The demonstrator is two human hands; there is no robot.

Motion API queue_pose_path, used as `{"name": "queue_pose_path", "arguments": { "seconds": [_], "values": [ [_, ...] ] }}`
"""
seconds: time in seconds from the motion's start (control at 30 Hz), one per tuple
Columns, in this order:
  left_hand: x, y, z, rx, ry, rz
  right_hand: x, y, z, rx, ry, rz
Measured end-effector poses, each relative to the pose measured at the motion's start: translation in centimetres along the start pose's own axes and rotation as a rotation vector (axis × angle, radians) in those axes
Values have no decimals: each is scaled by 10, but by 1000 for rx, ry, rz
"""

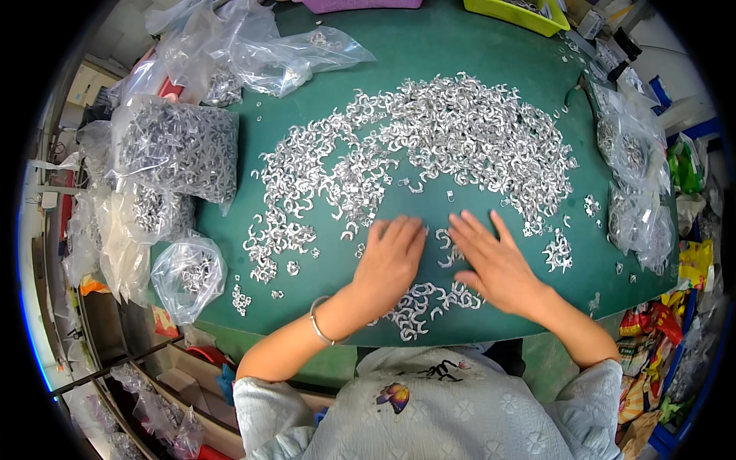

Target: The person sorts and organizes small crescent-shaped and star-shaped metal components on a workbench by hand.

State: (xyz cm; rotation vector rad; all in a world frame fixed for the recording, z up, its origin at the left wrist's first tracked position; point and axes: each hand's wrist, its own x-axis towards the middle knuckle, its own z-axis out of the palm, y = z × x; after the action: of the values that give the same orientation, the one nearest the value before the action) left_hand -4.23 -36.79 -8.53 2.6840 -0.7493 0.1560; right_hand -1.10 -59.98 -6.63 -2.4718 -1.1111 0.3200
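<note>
My left hand [389,263] lies flat, palm down, on the green table mat [429,46], fingers together and pointing away from me. My right hand [494,261] rests flat beside it with fingers spread. Both press on small curved silver metal clips. A small cluster of clips [425,303] lies between and just below my hands. A wide arc-shaped heap of the same clips [452,138] spreads across the mat beyond my fingertips. A thin silver bangle [317,322] circles my left wrist. Neither hand grips anything.
Clear plastic bags full of clips [176,146] pile along the left edge, with a smaller bag [188,272] at the front left corner. More bags [632,184] sit at the right edge. A yellow bin [517,14] and a purple tray [360,4] stand at the far side.
</note>
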Motion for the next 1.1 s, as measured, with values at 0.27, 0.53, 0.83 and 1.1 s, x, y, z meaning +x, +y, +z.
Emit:
{"name": "queue_pose_path", "arguments": {
  "seconds": [0.27, 0.53, 0.83, 1.1],
  "values": [
    [-4, 14, 2, -352, 16, -13, 16, 17, 2, 143, 84, -45],
    [-21, 14, 0, -579, -30, -28, -15, 18, 0, 447, 32, -40],
    [-45, 39, -17, -828, 144, -282, -25, 8, 0, 524, 74, -2],
    [-139, 64, -14, -1601, -405, -428, -29, 10, 13, 605, 35, -41]
  ]
}}
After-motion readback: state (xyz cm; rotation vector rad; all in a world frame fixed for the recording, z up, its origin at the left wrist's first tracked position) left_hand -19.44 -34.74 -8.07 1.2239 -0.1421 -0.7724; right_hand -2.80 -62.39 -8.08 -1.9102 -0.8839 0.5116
